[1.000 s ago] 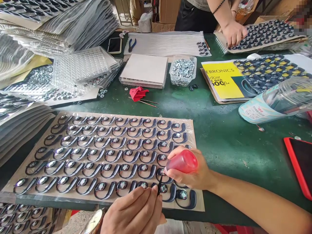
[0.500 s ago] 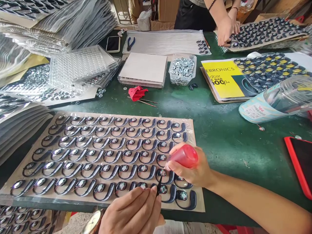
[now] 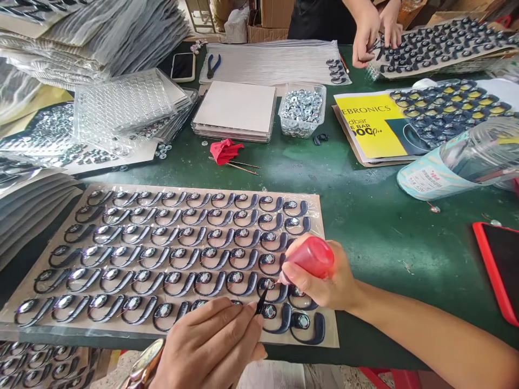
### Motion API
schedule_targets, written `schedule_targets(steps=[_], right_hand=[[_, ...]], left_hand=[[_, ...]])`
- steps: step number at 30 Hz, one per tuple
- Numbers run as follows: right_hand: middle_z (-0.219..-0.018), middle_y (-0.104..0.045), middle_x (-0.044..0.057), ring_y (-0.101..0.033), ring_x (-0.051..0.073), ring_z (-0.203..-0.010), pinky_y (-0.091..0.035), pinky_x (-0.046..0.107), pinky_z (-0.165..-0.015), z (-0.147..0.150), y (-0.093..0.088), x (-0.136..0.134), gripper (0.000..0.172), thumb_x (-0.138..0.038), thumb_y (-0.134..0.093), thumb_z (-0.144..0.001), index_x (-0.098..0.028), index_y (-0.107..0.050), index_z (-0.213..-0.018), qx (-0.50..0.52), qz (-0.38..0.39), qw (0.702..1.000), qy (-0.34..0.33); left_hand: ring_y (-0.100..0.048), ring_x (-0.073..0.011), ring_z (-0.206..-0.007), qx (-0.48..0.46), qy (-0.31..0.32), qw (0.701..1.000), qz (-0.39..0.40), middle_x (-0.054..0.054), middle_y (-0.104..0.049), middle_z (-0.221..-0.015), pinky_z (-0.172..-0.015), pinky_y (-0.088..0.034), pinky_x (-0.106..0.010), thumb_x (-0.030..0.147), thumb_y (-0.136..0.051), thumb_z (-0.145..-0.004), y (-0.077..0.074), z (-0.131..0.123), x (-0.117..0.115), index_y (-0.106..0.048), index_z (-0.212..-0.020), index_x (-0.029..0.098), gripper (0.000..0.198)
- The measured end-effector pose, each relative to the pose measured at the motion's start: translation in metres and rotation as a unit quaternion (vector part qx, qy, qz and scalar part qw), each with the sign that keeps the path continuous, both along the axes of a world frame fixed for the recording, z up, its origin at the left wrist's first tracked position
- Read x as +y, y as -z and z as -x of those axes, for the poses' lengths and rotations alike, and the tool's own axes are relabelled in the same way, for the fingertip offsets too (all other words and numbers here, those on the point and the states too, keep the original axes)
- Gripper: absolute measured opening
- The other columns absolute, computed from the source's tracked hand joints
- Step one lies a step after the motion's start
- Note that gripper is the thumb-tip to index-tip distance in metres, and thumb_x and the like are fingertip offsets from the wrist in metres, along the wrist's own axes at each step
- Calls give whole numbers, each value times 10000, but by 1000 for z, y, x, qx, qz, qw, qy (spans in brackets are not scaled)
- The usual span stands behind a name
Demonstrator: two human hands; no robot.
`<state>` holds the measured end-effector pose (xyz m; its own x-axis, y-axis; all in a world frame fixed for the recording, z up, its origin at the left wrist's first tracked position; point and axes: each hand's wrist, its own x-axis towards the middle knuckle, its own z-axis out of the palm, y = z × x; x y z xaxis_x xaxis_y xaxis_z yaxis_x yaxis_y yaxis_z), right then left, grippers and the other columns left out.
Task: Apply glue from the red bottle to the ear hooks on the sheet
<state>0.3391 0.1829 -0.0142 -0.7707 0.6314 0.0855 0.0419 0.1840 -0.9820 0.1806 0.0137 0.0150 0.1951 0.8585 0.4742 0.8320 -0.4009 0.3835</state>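
A cardboard sheet (image 3: 330, 337) lies before me, covered with rows of several dark hook-shaped parts (image 3: 170, 254), each bearing a small round metal disc. My right hand (image 3: 324, 283) is closed round a small red squeeze bottle (image 3: 310, 259), its nozzle pointing down-left at a disc near the sheet's lower right. My left hand (image 3: 211, 348), a watch (image 3: 140, 364) on its wrist, pinches a thin black pointed tool (image 3: 262, 300) whose tip rests by the same disc.
A clear tub of metal washers (image 3: 302, 111), a stack of flat trays (image 3: 235, 111), a red rag (image 3: 226, 150), pliers (image 3: 211, 65) and a phone (image 3: 182, 66) lie beyond. A lying plastic bottle (image 3: 458, 162) and red-cased phone (image 3: 497, 270) sit right. Another person's hands (image 3: 375, 32) work at far right.
My right hand with the red bottle has shifted slightly up and right along the lower rows. The left hand with the tool followed. The other person's hands moved left on their sheet.
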Motion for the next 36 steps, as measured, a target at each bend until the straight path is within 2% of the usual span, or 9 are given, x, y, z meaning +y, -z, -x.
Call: schedule_targets(steps=[9,14,16,18,20,22,28,32,36], right_hand=[[-556,-646,-12,-581,110,-453,-472,220,-455,0,4,0,212,-296,-686,-840,-195,-576,-690,14,-39,999,-14],[-643,-681,-11,-617,119,-508,-520,225,-498,-2,10,-5,172,-322,-762,-777,-199,-648,-816,85,-109,990,-11],[-621,-681,-11,-610,122,-484,-522,235,-483,-4,6,-4,189,-340,-760,-781,-197,-651,-841,86,-69,994,-20],[-617,-687,2,-634,137,-499,-533,245,-487,-5,0,1,198,-358,-742,-807,-191,-642,-845,63,20,997,-28],[-644,-698,18,-671,160,-554,-543,254,-501,-4,-8,11,212,-362,-746,-809,-187,-632,-844,33,99,994,-36],[-676,-704,25,-682,170,-584,-541,254,-503,1,-12,21,224,-349,-773,-783,-187,-625,-828,12,124,992,-34],[-605,-679,19,-658,164,-530,-529,266,-497,19,0,33,164,-298,-723,-823,-185,-605,-802,51,85,995,-5],[-630,-699,35,-645,162,-513,-526,273,-496,21,11,29,166,-295,-731,-809,-186,-607,-825,40,73,996,-17],[-657,-703,33,-660,162,-544,-532,259,-513,20,14,28,176,-304,-746,-792,-192,-611,-789,21,56,998,-33]], left_hand=[[-710,-153,-841,-50,23,998,32,-78,-746,-918,-774,-578,-291,58,-523,-888,-7,11,10,-690,-985,54,192],[-692,-123,-785,-138,-2,988,74,-57,-741,-891,-748,-563,-259,16,-553,-843,-2,20,13,-669,-993,86,202],[-695,-126,-766,-155,-9,984,83,-66,-742,-898,-737,-565,-260,20,-553,-845,-1,22,13,-665,-990,98,199],[-696,-126,-748,-158,-13,984,83,-67,-743,-896,-727,-567,-261,28,-550,-850,-1,23,13,-664,-992,104,198],[-703,-129,-765,-146,-11,987,69,-61,-744,-883,-729,-568,-259,35,-551,-855,-3,23,13,-665,-1001,96,195],[-711,-139,-807,-111,3,993,46,-69,-745,-897,-749,-574,-268,49,-536,-874,-6,23,14,-670,-1012,79,194],[-728,-195,-883,48,30,998,-4,-106,-748,-961,-796,-598,-315,142,-566,-924,-5,23,23,-683,-1025,41,185],[-720,-197,-922,82,25,996,-7,-93,-747,-987,-827,-592,-324,141,-582,-926,4,21,26,-692,-1026,53,172],[-728,-186,-891,116,-7,992,-39,-83,-756,-957,-800,-590,-306,147,-490,-978,8,12,24,-707,-963,68,232]])
